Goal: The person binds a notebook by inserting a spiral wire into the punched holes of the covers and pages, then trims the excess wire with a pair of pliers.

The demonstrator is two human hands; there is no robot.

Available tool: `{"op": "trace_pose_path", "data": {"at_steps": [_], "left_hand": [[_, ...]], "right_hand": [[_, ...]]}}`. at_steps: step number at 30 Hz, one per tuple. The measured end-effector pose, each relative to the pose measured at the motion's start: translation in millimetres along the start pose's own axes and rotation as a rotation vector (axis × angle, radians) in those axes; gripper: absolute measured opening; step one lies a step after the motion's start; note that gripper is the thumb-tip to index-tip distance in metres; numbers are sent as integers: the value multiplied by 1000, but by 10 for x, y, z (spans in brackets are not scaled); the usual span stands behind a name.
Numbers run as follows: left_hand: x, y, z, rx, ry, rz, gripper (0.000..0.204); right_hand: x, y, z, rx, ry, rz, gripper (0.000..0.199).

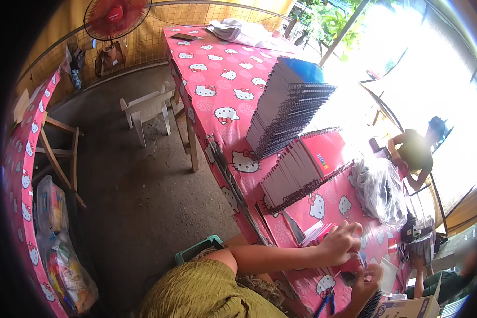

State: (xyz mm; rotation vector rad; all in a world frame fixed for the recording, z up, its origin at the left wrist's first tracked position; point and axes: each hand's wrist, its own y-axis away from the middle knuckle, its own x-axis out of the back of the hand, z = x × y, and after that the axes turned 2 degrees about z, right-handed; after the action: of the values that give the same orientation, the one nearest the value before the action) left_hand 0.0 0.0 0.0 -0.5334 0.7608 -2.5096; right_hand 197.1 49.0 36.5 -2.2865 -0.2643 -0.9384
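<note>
My left hand (340,245) reaches in over the pink table, its fingers bent and closed. Close below it, my right hand (367,282) is closed too, fingers pinched together. Between them is a small pink and dark piece (353,265), perhaps a booklet cover; it is too small and partly hidden to name. Loose pink sheets (319,233) lie beside my left wrist. Blue-handled pliers (329,303) rest on the table near my right forearm. A black spiral binding (372,303) shows next to my right hand.
Spiral-bound notebooks stand in a tall stack (289,111) and a lower red-covered stack (307,168). Clear plastic bag (379,191) sits beyond them. Cardboard box (408,307) is at the lower right. Two people (416,151) work across the table. A white plastic chair (147,106) stands left.
</note>
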Motion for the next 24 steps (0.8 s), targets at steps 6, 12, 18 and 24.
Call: {"op": "trace_pose_path", "data": {"at_steps": [6,12,18,24], "left_hand": [[-12,39,-42,-9,-10,16,16],[6,25,-27,-32,0,30,16],[11,54,-24,-50,14,37,16],[23,73,-5,-53,65,-2,17]], "right_hand": [[-101,-1,-220,52,37,37,21],[-63,-50,-233,11,20,4,13],[-94,-1,-206,76,169,79,16],[378,-421,262,-482,-306,-20,23]]}}
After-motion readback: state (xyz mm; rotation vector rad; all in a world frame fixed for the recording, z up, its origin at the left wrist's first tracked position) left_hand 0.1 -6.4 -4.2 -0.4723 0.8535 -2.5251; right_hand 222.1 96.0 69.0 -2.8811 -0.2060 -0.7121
